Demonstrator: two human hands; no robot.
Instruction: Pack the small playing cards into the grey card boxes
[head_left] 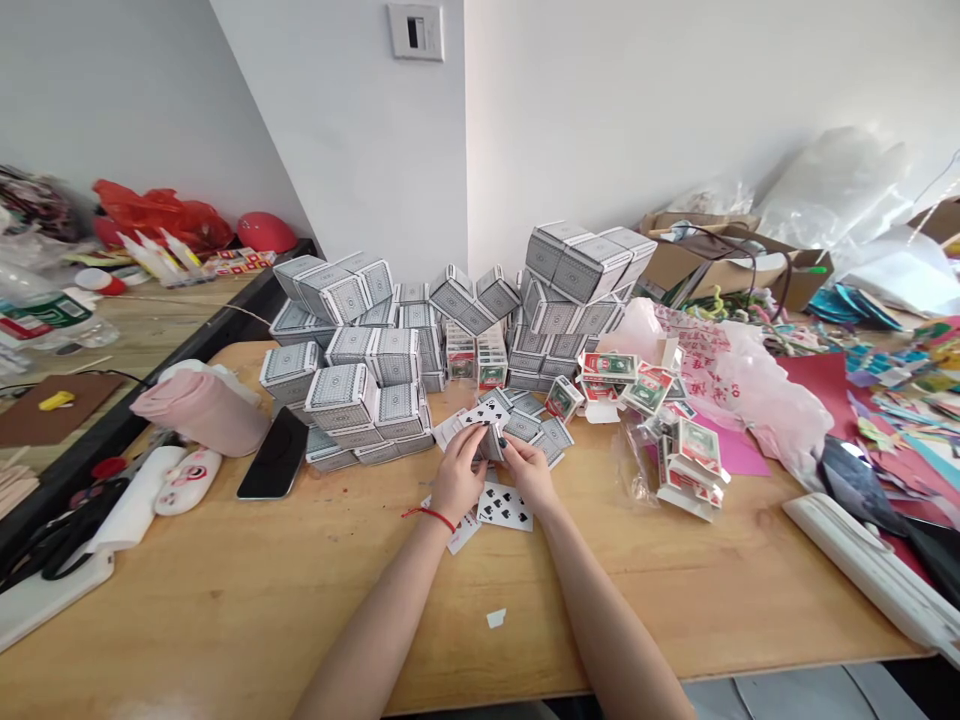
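My left hand (459,472) and my right hand (527,468) meet over the wooden table (247,590), both closed on a small stack of playing cards (491,440) held between them. A red string circles my left wrist. Under my hands a spade card (504,505) lies face up, with another card partly hidden beneath my left wrist. More loose cards (525,420) are spread just beyond my fingers. Behind them rise piles of grey patterned card boxes (352,385).
Red and green card packs (690,450) lie right of my hands beside a pink plastic bag (735,370). A black phone (276,455) and a pink roll (199,410) sit left. Coloured paper scraps (892,400) cover the right side. A small paper scrap (496,618) lies near me.
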